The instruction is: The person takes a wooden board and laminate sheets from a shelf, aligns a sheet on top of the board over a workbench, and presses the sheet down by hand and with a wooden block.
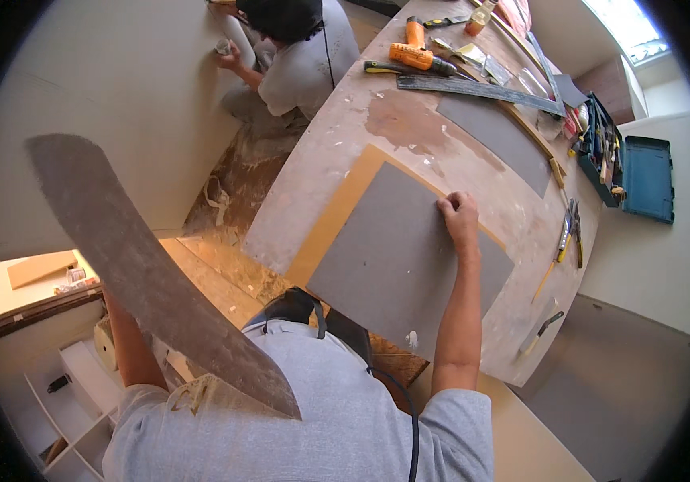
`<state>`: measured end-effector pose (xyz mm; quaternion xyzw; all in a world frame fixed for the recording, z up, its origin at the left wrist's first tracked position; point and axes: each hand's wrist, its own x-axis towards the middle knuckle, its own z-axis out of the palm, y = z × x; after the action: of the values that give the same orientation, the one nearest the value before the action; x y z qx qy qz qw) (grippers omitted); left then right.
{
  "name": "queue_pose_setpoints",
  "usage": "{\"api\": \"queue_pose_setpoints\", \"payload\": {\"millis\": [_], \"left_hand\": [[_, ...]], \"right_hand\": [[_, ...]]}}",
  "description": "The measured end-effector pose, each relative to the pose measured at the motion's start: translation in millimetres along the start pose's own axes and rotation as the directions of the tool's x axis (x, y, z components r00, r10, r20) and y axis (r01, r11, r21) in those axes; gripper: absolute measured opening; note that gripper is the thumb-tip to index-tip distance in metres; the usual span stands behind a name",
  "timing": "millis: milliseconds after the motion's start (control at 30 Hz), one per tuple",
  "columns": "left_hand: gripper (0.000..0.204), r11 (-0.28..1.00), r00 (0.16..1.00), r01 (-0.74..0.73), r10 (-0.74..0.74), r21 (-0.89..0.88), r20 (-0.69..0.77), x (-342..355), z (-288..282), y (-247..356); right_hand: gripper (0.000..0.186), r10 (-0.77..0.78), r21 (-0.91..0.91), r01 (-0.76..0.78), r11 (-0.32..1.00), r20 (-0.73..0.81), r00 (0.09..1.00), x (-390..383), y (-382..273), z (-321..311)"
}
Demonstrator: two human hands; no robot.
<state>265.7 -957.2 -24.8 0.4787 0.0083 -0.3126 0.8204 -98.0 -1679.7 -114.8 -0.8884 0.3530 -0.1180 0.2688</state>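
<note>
My right hand (459, 213) is over the far edge of a grey flat sheet (397, 249) on the worktable. Its fingers are curled closed, and whatever they may pinch is too small to make out. Under that sheet a tan sheet (337, 213) shows along the left and far edges. On my left, a long, dark brown curved strip (160, 273) is raised at a slant close in front of me. My left forearm (126, 341) runs up behind this strip, which hides the left hand and its fingers.
Another person (305, 64) crouches beyond the table, holding a small cup (223, 46). An orange drill (417, 52), a metal square (481, 92) and another grey sheet (501, 136) lie on the table's far side. Pliers (576, 233) lie near its right edge, beside an open teal toolbox (648, 181).
</note>
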Motion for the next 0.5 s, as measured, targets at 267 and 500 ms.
{"api": "queue_pose_setpoints", "payload": {"millis": [267,500], "left_hand": [[0.049,0.999,0.978,-0.027,0.018,-0.037,-0.210,3,-38,-12],[0.053,0.993,0.983,0.001,-0.022,-0.114,-0.184,14,-53,-20]], "right_hand": [[0.029,0.141,0.028,-0.144,0.989,0.091,0.986,24,-1,12],[0.033,0.052,-0.015,-0.052,0.999,-0.020,0.998,31,8,23]]}}
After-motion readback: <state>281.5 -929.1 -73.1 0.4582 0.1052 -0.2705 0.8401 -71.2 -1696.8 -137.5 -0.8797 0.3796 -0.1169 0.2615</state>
